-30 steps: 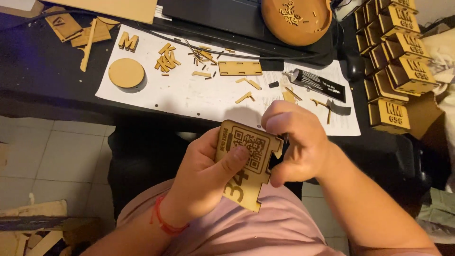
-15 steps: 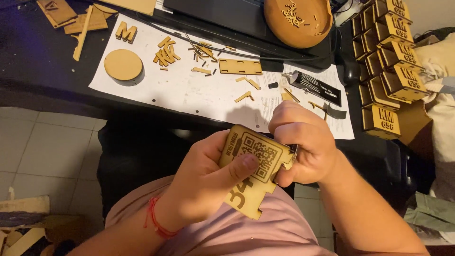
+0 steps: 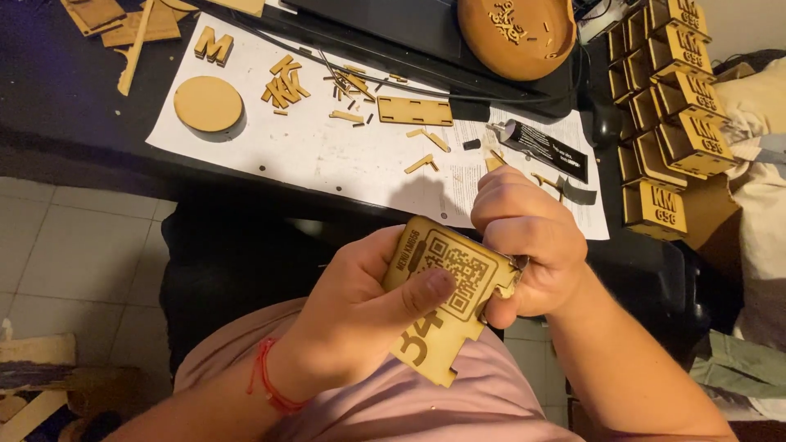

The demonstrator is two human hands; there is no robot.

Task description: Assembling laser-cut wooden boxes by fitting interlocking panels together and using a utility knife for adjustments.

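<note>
A flat laser-cut wooden panel (image 3: 446, 307) with an engraved square code pattern and cut-out digits is held over my lap. My left hand (image 3: 356, 315) grips it from the left, thumb pressed on its face. My right hand (image 3: 524, 241) is closed around the panel's upper right corner, fingers curled tight; what lies inside the fist is hidden. A red string bracelet (image 3: 266, 381) circles my left wrist.
A dark table carries white paper (image 3: 344, 155) with a wooden disc (image 3: 208, 103), small wood strips (image 3: 282, 82), a slotted wooden bar (image 3: 415, 110) and a black glue tube (image 3: 544, 150). A round wooden bowl (image 3: 516, 33) sits behind. Stacked wooden boxes (image 3: 675, 106) stand at right.
Both hands and the panel have shifted slightly right and lower in view as the camera moved. My right hand stays closed on the panel's upper right corner.
</note>
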